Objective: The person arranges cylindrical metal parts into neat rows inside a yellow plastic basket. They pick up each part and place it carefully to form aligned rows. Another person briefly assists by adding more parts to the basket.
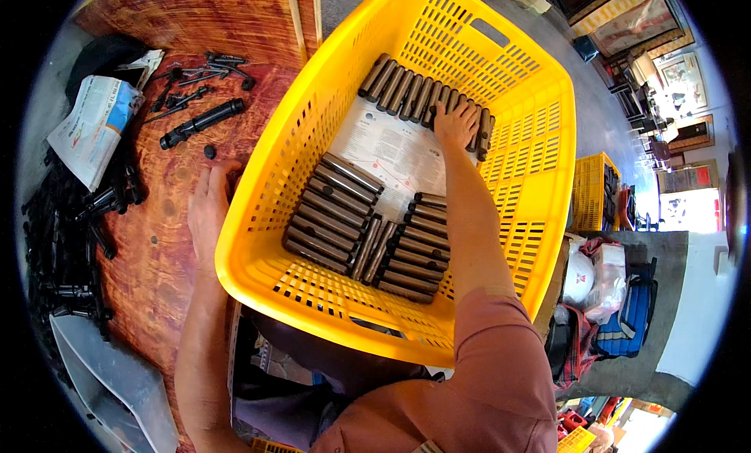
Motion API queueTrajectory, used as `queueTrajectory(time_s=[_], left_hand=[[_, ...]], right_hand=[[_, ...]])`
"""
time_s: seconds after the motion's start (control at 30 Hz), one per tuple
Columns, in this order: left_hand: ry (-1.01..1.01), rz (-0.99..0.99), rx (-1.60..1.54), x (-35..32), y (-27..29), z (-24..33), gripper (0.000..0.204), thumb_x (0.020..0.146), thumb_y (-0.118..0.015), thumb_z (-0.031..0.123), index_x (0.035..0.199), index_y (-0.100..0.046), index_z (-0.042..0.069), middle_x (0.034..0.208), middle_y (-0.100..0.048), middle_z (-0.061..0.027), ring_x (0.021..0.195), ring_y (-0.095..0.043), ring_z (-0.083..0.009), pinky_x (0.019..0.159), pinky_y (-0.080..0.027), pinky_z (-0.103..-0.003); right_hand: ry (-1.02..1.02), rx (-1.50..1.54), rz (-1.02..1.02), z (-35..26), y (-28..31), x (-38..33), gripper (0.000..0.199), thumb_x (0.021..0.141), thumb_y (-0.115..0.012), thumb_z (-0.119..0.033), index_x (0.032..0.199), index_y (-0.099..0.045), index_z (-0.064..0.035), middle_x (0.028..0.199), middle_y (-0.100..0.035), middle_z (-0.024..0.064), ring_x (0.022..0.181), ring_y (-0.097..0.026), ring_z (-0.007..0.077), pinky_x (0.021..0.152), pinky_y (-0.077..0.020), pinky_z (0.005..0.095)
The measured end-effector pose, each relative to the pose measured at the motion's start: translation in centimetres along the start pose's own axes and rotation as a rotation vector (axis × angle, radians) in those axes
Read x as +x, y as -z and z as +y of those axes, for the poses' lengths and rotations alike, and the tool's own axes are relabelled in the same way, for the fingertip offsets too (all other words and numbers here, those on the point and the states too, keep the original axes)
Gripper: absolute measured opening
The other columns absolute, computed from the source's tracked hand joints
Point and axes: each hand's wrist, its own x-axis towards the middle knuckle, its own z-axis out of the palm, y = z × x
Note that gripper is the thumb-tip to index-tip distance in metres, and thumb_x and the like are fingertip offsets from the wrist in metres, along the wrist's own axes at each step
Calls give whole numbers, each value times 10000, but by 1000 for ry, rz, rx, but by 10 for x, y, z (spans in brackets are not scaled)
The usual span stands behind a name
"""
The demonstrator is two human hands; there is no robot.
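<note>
A large yellow plastic basket (518, 181) stands in front of me, lined with a printed paper sheet (391, 144). Inside it, short brown tubes lie in tight rows: a far row (407, 93), a near-left stack (332, 214) and a near-right stack (415, 257). Two or three tubes (374, 249) fit between the near stacks. My right hand (458, 126) reaches into the basket, its fingers spread over the right part of the far row. My left hand (210, 206) lies on the reddish wooden table (156, 257) beside the basket's left wall, fingers extended, near a small black cap (210, 151).
Left on the table are a black cylindrical part (202, 123), thin black rod-like parts (223, 66), a heap of black parts (70, 249), a folded printed paper (98, 128) and a grey plastic bin (117, 382). Another yellow basket (588, 191) stands to the right.
</note>
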Motion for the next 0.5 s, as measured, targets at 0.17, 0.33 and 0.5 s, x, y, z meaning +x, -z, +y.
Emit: queueTrajectory(time_s=[0.17,0.33,0.5], left_hand=[[12,-35,17,0,2,-1,305,856,-691,209,1140,-629,118,948,-593,-144,842,-592,-344,736,-460,-447],[10,-16,3,0,-1,-1,311,855,-684,196,1149,-623,116,964,-598,-145,867,-591,-358,759,-452,-462],[-17,-8,20,0,-2,-6,313,854,-685,195,1146,-622,104,973,-605,-149,883,-593,-369,765,-448,-453]], right_hand=[[33,-34,-25,-7,17,-11,877,1021,-329,-622,1593,-118,8,1666,-71,224,1547,-20,383,1248,-31,493],[6,-114,-3,7,18,-10,885,1019,-285,-643,1584,-155,25,1660,-80,246,1544,-35,396,1248,-23,489],[-34,58,-57,10,21,-4,838,1006,-368,-617,1566,-242,-6,1642,-153,240,1528,-121,383,1245,-82,492]])
